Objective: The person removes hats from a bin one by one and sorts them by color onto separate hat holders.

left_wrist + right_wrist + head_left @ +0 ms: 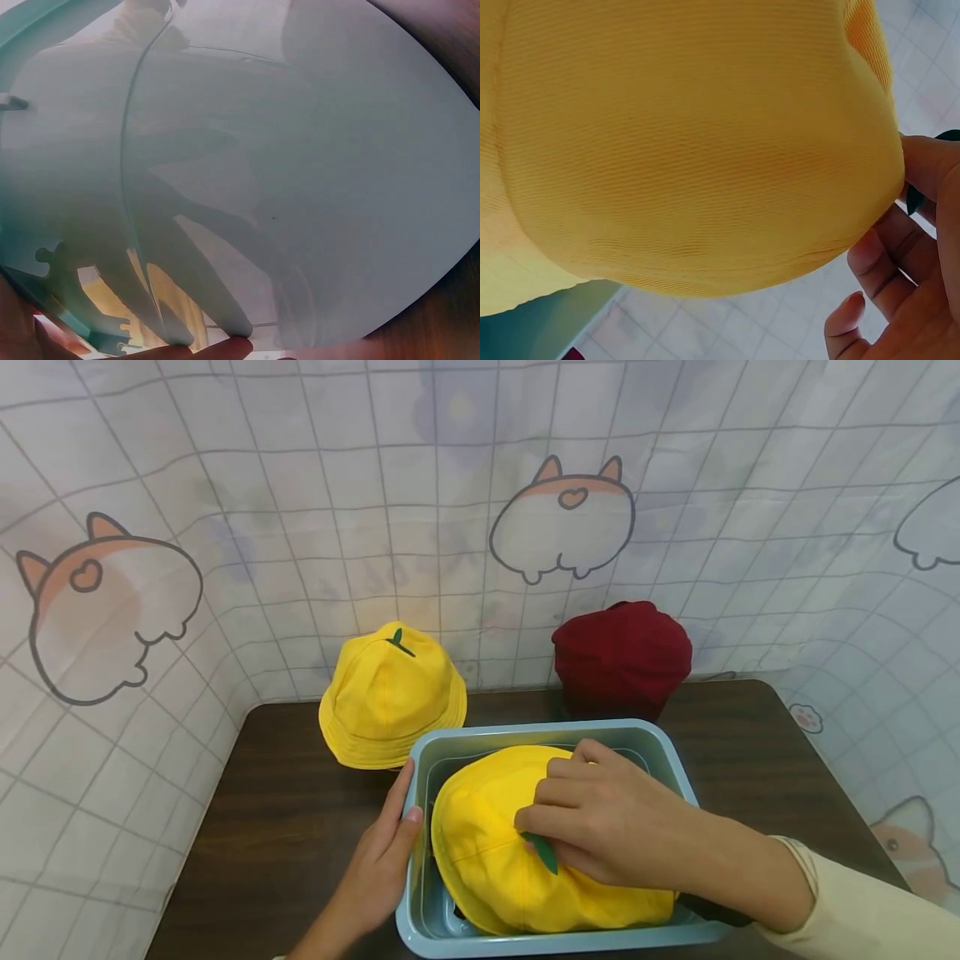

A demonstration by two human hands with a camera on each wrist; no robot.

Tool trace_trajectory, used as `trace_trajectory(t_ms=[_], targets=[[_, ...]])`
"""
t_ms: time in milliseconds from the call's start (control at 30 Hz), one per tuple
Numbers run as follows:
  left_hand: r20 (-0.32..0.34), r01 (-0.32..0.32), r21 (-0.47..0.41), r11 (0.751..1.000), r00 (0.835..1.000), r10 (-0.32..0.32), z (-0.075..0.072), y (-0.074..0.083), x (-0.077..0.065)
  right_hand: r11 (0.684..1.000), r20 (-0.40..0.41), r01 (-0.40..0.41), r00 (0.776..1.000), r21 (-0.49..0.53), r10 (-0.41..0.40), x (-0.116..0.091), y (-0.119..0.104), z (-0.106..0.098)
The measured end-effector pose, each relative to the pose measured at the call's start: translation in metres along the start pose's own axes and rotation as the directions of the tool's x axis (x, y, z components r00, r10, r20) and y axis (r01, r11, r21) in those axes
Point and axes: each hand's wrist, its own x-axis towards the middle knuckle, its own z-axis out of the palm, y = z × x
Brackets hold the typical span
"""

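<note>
A yellow bucket hat [487, 860] with a green leaf [542, 853] on its crown is inside a light blue plastic basin [525, 732]. My right hand [607, 814] pinches the top of this hat beside the leaf. In the right wrist view, the yellow cloth [690, 150] fills most of the picture, with the right hand's fingers [892, 289] at the crown. My left hand [378, 864] grips the basin's left rim, thumb at the rim and fingers along the outside. The left wrist view shows the basin's glossy side [300, 150] close up.
Behind the basin, another yellow hat [382, 693] with a green sprout stands at the left. A dark red hat [622, 647] stands at the back right. All are on a dark wooden table [240, 827]; a grid-patterned curtain [420, 527] with cartoon animals hangs behind.
</note>
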Motion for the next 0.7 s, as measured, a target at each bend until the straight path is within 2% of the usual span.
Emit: trace_trajectory(t_ms=[267,700], targets=[[-0.003,-0.004,0.008,1.0,1.0,0.004,0.0,-0.001,0.001,0.997,-0.018,-0.008,1.0,-0.071,0.006,0.002,0.002,-0.006],[-0.008,0.03,0.029,0.999,1.0,-0.03,0.0,-0.001,0.002,0.998,-0.073,-0.044,0.996,-0.035,0.042,0.009,0.014,-0.03]])
